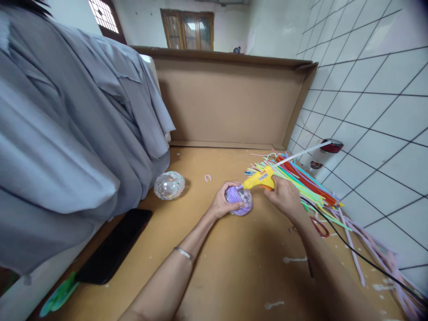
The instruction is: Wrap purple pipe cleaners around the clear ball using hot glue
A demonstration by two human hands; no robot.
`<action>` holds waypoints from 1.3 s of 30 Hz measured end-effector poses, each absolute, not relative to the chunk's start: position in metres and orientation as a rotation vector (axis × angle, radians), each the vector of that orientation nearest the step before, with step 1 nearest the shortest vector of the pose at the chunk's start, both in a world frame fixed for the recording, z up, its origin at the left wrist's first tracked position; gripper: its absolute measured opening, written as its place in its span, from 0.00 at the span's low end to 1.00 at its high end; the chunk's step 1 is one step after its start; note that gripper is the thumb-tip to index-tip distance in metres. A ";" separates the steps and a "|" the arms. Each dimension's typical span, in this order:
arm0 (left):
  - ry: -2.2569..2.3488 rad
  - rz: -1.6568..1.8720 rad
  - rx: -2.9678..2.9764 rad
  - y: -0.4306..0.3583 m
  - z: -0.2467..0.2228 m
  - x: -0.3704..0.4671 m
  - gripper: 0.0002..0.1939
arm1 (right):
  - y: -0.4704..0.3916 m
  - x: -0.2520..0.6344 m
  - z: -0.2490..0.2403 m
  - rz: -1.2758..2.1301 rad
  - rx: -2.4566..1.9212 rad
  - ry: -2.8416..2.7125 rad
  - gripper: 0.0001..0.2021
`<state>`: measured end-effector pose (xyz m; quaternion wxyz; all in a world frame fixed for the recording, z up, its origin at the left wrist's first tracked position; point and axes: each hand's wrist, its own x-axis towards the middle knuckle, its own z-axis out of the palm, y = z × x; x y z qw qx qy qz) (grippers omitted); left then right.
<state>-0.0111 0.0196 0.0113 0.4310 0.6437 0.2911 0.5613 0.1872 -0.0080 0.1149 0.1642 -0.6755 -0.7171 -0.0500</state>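
Note:
My left hand (pixel 224 200) is closed around a small round ball (pixel 243 208) partly wrapped in purple pipe cleaner, with a clear or whitish patch on its right side. In my right hand (pixel 284 196) is a yellow hot glue gun (pixel 260 178), a long glue stick (pixel 301 152) sticking out of its back. Its nozzle points left and down at the top of the ball; whether it touches cannot be made out. Left of my hands sits a clear round ball (pixel 169 185), and a small curved pale pipe cleaner piece (pixel 208 178) lies between.
Colourful pipe cleaners (pixel 302 178) lie in a bundle along the tiled wall, near red-handled scissors (pixel 320 226) and a red-lidded jar (pixel 323 156). A black cord (pixel 354 252) runs down the right side. A black phone (pixel 115 245) and grey cloth (pixel 133 133) are at left; cardboard (pixel 227 102) stands behind.

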 end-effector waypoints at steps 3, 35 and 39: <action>0.727 1.396 1.594 0.019 0.012 -0.011 0.32 | -0.008 0.188 0.114 -0.150 -1.908 -2.046 0.09; 0.731 1.380 1.592 0.019 0.010 -0.012 0.33 | -0.008 0.191 0.114 -0.162 -1.900 -2.049 0.10; 0.750 1.376 1.587 0.019 0.010 -0.012 0.34 | -0.008 0.191 0.114 -0.143 -1.910 -2.047 0.10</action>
